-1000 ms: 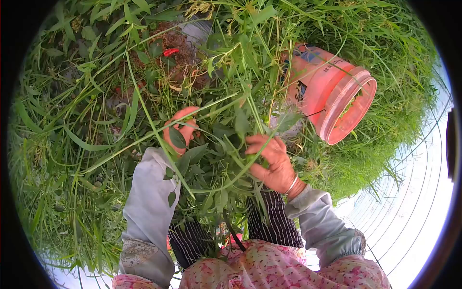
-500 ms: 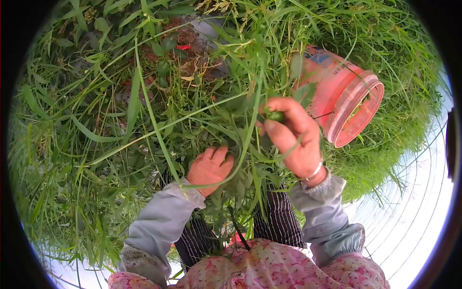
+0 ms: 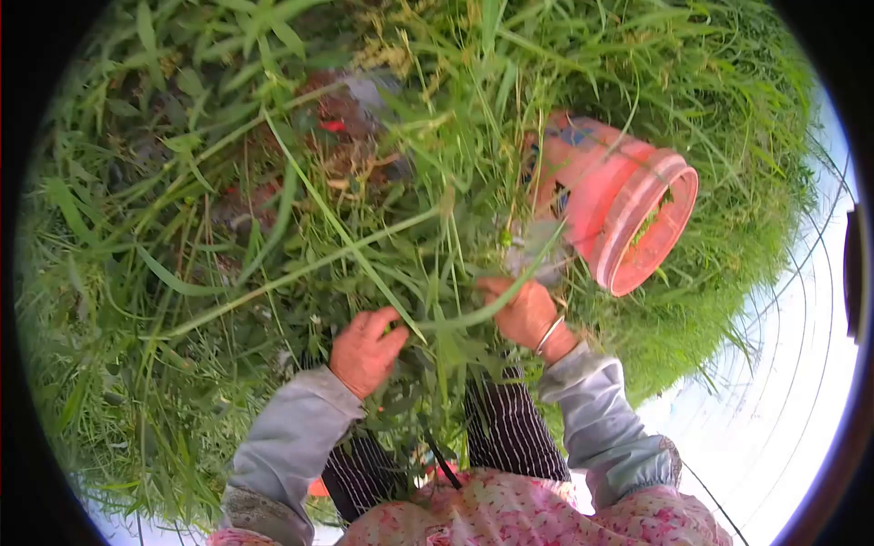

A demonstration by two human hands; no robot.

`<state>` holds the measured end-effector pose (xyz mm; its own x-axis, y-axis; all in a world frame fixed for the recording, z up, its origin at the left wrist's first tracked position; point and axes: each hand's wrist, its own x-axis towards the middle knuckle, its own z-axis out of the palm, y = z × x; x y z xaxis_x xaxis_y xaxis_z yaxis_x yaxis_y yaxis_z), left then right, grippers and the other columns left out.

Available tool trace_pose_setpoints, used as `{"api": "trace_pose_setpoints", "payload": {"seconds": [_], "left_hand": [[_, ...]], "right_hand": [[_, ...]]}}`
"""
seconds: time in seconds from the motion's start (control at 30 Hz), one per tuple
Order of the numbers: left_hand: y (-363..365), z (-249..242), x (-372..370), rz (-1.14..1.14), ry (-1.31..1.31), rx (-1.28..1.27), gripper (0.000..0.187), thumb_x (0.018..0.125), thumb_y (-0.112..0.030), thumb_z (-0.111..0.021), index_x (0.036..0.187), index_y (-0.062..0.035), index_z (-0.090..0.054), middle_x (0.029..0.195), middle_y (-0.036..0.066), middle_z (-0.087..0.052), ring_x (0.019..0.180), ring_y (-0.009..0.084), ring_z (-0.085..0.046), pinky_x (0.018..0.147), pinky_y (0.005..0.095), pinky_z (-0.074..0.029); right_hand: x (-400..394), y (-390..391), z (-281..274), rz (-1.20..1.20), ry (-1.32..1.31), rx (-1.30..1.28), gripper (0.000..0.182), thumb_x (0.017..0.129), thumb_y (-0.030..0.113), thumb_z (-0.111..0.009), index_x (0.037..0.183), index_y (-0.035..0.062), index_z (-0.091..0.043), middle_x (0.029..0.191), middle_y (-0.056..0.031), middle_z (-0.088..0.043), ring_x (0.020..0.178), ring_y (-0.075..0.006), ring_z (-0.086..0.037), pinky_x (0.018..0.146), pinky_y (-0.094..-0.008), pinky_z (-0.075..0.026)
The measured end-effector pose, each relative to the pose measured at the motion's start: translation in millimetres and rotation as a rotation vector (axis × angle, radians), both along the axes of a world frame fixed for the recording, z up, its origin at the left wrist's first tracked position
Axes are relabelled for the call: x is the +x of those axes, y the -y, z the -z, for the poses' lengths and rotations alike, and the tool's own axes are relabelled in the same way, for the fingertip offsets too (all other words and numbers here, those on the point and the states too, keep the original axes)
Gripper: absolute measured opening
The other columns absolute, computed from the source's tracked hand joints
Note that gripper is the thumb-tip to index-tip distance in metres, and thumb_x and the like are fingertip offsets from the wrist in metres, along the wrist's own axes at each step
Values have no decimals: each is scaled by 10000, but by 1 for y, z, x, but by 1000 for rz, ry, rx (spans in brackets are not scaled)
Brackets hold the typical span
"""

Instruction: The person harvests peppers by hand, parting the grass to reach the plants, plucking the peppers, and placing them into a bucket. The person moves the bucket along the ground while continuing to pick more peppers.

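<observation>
My left hand (image 3: 364,353) is among the leaves in front of my knees, its fingers bent inward and their tips partly covered by foliage. What it grips, if anything, is hidden. My right hand (image 3: 526,314), with a bracelet (image 3: 551,335) at the wrist, is closed and reaches into the same green plant (image 3: 442,350). Leaves and a broad grass blade cover its fingertips, so what they hold does not show. Beyond that hand, a pinkish-red plastic bucket (image 3: 596,214) lies tilted in the grass, its mouth facing right and some green showing inside.
Long grass stems (image 3: 300,264) cross in front of both hands. A small red thing (image 3: 333,126) lies on brown ground near the top, beside grey sheeting (image 3: 371,89). Tall grass (image 3: 728,118) surrounds the bucket. My striped trouser legs (image 3: 514,423) are below the hands.
My right hand has come down and left into the leaves; the small green pepper in its fingers no longer shows. My left hand has shifted slightly left. The view has moved a little.
</observation>
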<state>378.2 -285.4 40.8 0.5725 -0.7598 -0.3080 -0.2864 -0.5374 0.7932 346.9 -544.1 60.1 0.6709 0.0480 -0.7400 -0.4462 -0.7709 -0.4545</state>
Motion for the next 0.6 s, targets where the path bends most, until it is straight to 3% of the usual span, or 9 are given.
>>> {"api": "trace_pose_setpoints", "payload": {"seconds": [0.07,0.1,0.13,0.23,0.33,0.43,0.53,0.6], "left_hand": [[3,11,-10,-25,37,-29,285,627,-64,-594,903,-134,-587,1029,41,-502,831,230,-542,620,315,-515],[7,11,-9,-45,-69,-22,292,596,-37,-662,876,-107,-623,1023,93,-549,812,293,-563,641,379,-497],[7,12,-11,-32,-85,11,287,607,-46,-665,883,-115,-627,1026,76,-547,812,289,-564,638,382,-501],[14,5,-1,-61,-113,-1,293,629,-56,-651,912,-121,-619,1055,70,-533,843,285,-562,648,388,-509],[16,3,9,-28,-65,-6,234,652,-70,-597,880,-119,-578,1030,44,-511,818,240,-536,626,335,-504],[21,8,10,-29,-117,14,275,649,-48,-633,912,-123,-609,1036,72,-532,865,277,-563,654,389,-514],[35,4,26,-56,-92,23,248,653,-49,-628,893,-99,-596,1027,74,-524,853,281,-564,646,386,-512],[40,2,34,-93,-98,15,217,651,-50,-621,862,-85,-582,1021,71,-523,842,280,-561,647,386,-511]], "right_hand": [[10,-15,16,-114,-7,-149,215,814,215,-520,923,60,-622,804,-159,-646,758,-344,-626,656,-441,-496],[14,-20,27,-196,-169,-240,213,803,216,-526,925,68,-620,825,-151,-647,756,-340,-627,659,-436,-498],[14,-27,37,-272,-353,-335,213,792,217,-532,926,76,-618,846,-144,-649,755,-335,-627,662,-430,-499],[-12,-26,66,-314,-409,-329,255,776,235,-584,960,59,-603,907,-159,-637,767,-321,-624,664,-419,-500],[-39,-3,40,-89,92,-109,250,804,213,-601,977,32,-589,956,-129,-637,760,-230,-630,659,-356,-500],[-64,12,24,983,-169,382,207,842,192,-594,979,37,-594,962,-88,-635,735,-149,-596,659,-280,-478],[-38,23,-19,1386,-276,841,149,869,153,-566,981,60,-599,970,-85,-620,741,-107,-557,669,-232,-450],[-36,22,-40,1394,-256,762,159,868,168,-574,978,55,-596,966,-111,-617,734,-115,-558,664,-235,-449]]}}
